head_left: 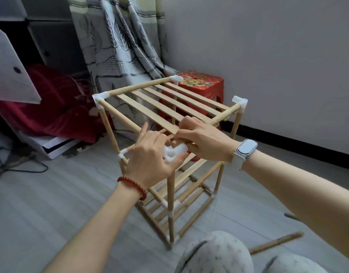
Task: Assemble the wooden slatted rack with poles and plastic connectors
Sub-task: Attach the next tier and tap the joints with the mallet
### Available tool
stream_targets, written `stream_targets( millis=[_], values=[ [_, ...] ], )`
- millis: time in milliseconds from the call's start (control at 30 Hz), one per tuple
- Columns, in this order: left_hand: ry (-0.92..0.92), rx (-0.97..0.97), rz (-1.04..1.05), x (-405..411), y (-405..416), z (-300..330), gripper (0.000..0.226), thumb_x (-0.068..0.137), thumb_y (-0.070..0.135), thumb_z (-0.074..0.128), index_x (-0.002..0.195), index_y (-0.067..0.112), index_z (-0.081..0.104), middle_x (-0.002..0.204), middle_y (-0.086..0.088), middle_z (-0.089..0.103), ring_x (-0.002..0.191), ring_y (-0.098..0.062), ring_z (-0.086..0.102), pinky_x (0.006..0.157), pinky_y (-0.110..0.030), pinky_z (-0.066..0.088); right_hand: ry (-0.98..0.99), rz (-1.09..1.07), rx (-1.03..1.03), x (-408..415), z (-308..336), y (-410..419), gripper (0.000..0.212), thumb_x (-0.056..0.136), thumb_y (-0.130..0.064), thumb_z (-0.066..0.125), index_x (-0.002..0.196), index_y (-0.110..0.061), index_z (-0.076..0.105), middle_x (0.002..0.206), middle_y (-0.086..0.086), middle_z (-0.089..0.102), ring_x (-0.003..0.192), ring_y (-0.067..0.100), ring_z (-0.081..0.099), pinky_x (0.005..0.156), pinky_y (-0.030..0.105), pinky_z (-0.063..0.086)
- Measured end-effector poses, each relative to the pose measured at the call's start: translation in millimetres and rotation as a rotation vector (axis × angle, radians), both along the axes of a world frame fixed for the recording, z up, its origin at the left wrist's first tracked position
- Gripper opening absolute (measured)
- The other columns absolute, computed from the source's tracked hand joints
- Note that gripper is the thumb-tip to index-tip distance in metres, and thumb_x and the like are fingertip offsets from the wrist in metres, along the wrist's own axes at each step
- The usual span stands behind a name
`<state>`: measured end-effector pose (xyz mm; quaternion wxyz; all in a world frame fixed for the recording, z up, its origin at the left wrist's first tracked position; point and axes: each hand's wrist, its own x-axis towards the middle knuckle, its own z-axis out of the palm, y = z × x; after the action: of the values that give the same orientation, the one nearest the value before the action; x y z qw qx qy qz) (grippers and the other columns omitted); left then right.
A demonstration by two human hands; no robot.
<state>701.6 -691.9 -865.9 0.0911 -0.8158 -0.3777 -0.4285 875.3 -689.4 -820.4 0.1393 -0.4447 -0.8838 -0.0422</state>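
The rack stands on the floor in front of the person, a frame of poles with 3 slatted tiers; the top shelf already carries white connectors at 3 corners. The near corner, closest to the person, has none yet, so the step in hand looks to be capping that last top joint. A spare pole lies on the floor to the right, well apart from the frame.

The right hand is curled round the near end of the top front rail, steadying it. The left hand pinches a loose connector between thumb and fingers, just beside the right hand and above the near upright.

The next move probably calls for lining the connector's sockets with the rail end and the upright's top, then pressing down squarely. A tilted push could jam the socket or spring the far joints loose.
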Motion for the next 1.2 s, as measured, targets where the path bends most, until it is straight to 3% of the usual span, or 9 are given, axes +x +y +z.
stream_targets(
  millis=[167, 267, 400, 500, 567, 700, 900, 1034, 1200],
  values=[
    [-0.021, 0.003, -0.037, -11, 2, 3, 0.043, 0.082, 0.046, 0.053, 0.069, 0.005, 0.055, 0.062, -0.006, 0.052, 0.064, -0.024, 0.053, 0.089, -0.046, 0.047, -0.008, 0.012, 0.016, 2, 8, 10, 0.015, 0.095, -0.022, 0.049, 0.106, -0.019, 0.059, 0.11, 0.003, 0.047, 0.092, 0.014, 0.036, 0.085, 0.042, 0.039],
    [-0.041, -0.009, -0.024, -13, 3, 2, 0.043, 0.08, 0.046, 0.053, 0.076, 0.003, 0.055, 0.064, -0.007, 0.051, 0.066, -0.024, 0.048, 0.076, -0.039, 0.044, 0.002, 0.027, 0.01, 2, 8, 10, 0.015, 0.095, -0.021, 0.05, 0.106, -0.016, 0.06, 0.109, 0.003, 0.047, 0.096, 0.02, 0.041, 0.085, 0.041, 0.037],
    [-0.04, 0.042, -0.029, -14, 11, 0, 0.045, 0.076, 0.049, 0.054, 0.069, 0.005, 0.055, 0.062, -0.004, 0.051, 0.064, -0.021, 0.049, 0.08, -0.042, 0.045, 0.03, 0.022, 0.025, 1, 4, 7, 0.019, 0.094, -0.025, 0.052, 0.107, -0.016, 0.061, 0.105, 0.003, 0.048, 0.096, 0.021, 0.041, 0.084, 0.036, 0.033],
    [-0.052, 0.043, -0.06, -14, 16, -1, 0.059, 0.077, 0.061, 0.049, 0.072, 0.003, 0.055, 0.067, -0.002, 0.048, 0.073, -0.018, 0.047, 0.098, -0.048, 0.036, 0.032, 0.016, 0.004, 6, 4, 4, 0.021, 0.09, -0.028, 0.058, 0.108, -0.017, 0.061, 0.105, 0.0, 0.047, 0.095, 0.016, 0.037, 0.084, 0.033, 0.031],
    [-0.083, 0.053, -0.063, -10, 14, 0, 0.066, 0.08, 0.066, 0.043, 0.073, 0.001, 0.053, 0.066, -0.006, 0.048, 0.077, -0.017, 0.042, 0.089, -0.042, 0.04, 0.038, 0.016, -0.001, 10, 3, 2, 0.023, 0.087, -0.028, 0.061, 0.108, -0.018, 0.061, 0.105, 0.0, 0.046, 0.096, 0.015, 0.036, 0.085, 0.033, 0.032],
    [-0.14, -0.006, -0.071, -8, 13, 1, 0.054, 0.068, 0.051, 0.053, 0.077, -0.002, 0.049, 0.07, -0.006, 0.043, 0.077, -0.025, 0.04, 0.069, -0.036, 0.037, 0.079, 0.019, 0.005, 6, 0, 4, 0.024, 0.085, -0.028, 0.064, 0.107, -0.017, 0.061, 0.101, -0.003, 0.042, 0.092, 0.009, 0.026, 0.083, 0.03, 0.023],
    [-0.175, -0.043, -0.087, -12, 15, -2, 0.055, 0.073, 0.053, 0.052, 0.08, -0.002, 0.048, 0.075, -0.003, 0.041, 0.079, -0.025, 0.04, 0.069, -0.034, 0.035, 0.133, 0.031, -0.013, 4, -6, 6, 0.035, 0.081, -0.044, 0.066, 0.104, -0.018, 0.062, 0.098, -0.006, 0.038, 0.089, 0.006, 0.023, 0.091, 0.032, 0.021],
    [-0.177, 0.009, -0.098, -7, 17, -3, 0.067, 0.084, 0.069, 0.031, 0.081, 0.003, 0.046, 0.069, -0.009, 0.046, 0.076, -0.024, 0.039, 0.069, -0.034, 0.035, 0.17, 0.028, -0.005, 2, -12, 1, 0.044, 0.081, -0.055, 0.057, 0.1, -0.015, 0.062, 0.097, -0.005, 0.038, 0.091, 0.008, 0.027, 0.095, 0.038, 0.026],
    [-0.22, 0.006, -0.146, -2, 19, -8, 0.055, 0.084, 0.07, 0.03, 0.087, 0.014, 0.036, 0.071, -0.011, 0.05, 0.078, -0.021, 0.04, 0.072, -0.031, 0.036, 0.194, 0.032, 0.032, 5, -20, -1, 0.028, 0.085, -0.038, 0.064, 0.102, -0.014, 0.062, 0.099, -0.006, 0.037, 0.094, 0.008, 0.027, 0.094, 0.037, 0.027]
  ],
)
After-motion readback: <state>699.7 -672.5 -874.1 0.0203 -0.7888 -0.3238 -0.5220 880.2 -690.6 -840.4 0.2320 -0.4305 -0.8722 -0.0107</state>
